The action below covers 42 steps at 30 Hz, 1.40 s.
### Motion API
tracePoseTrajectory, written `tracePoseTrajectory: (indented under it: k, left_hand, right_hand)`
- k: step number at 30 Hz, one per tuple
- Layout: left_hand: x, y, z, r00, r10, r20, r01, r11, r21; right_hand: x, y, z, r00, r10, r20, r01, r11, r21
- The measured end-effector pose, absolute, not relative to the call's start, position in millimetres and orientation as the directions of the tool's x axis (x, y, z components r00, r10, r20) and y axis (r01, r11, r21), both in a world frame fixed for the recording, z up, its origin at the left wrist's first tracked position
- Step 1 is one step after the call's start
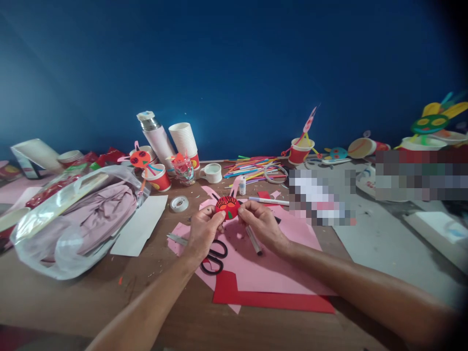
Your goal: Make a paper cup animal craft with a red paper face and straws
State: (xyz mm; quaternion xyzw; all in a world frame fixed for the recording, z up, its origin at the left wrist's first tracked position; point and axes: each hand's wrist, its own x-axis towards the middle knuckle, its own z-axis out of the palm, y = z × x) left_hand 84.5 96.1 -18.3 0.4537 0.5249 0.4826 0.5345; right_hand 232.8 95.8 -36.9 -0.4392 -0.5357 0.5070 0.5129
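Note:
Between my two hands is a small red paper face [231, 206] with orange eyes, black lashes, a green nose and pink ears sticking up. My left hand [205, 226] pinches its left edge with the thumb in front. On the other edge, my right hand [263, 225] grips it between thumb and fingers. Black-handled scissors [213, 268] lie partly under my left wrist. Below the hands, pink paper [288, 275] overlaps a red sheet [270, 302]. A marker [254, 241] rests on the pink paper beside my right hand.
At the back stand a paper cup with an orange paper face [140, 158], a thermos [158, 136], stacked cups [184, 139] and colourful straws [252, 168]. A roll of tape [179, 204] and a white card [141, 226] lie left, near a clear plastic bag [76, 253].

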Motion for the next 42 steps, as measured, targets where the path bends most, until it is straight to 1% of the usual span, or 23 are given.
tracePoseTrajectory:
  k: [4,9,14,21,26,29,32,37,42]
  left_hand:
    - [81,97,-21,0.007,0.996,-0.085,-0.030,0.085,0.996]
    - [76,100,-25,0.036,0.997,0.070,-0.077,-0.067,0.995]
    - [73,103,-28,-0.001,0.993,0.117,-0.037,-0.117,0.992]
    - [75,102,-23,-0.028,0.994,0.110,0.055,-0.109,0.993]
    - [76,102,-23,-0.073,0.989,0.126,0.112,-0.117,0.987]
    - [75,103,-25,-0.080,0.986,0.146,0.112,-0.136,0.984]
    - [75,104,-26,-0.063,0.989,0.131,0.103,-0.124,0.987]
    - [74,103,-23,-0.035,0.996,0.076,0.104,-0.072,0.992]
    - [71,107,-24,-0.052,0.996,0.077,0.068,-0.073,0.995]
  right_hand:
    - [234,99,-41,-0.081,0.992,0.096,-0.087,0.088,-0.992]
    - [235,100,-43,-0.078,0.992,0.101,-0.123,0.091,-0.988]
    - [235,100,-43,-0.076,0.993,0.089,-0.157,0.076,-0.985]
    - [233,100,-41,-0.057,0.993,0.105,-0.157,0.095,-0.983]
    - [234,98,-40,-0.087,0.991,0.102,-0.173,0.086,-0.981]
    - [235,97,-39,-0.114,0.989,0.098,-0.198,0.075,-0.977]
    - [235,98,-39,-0.128,0.990,0.067,-0.228,0.036,-0.973]
    - [234,100,-41,-0.121,0.992,0.021,-0.227,-0.006,-0.974]
    - [234,101,-47,-0.181,0.983,0.007,-0.216,-0.033,-0.976]
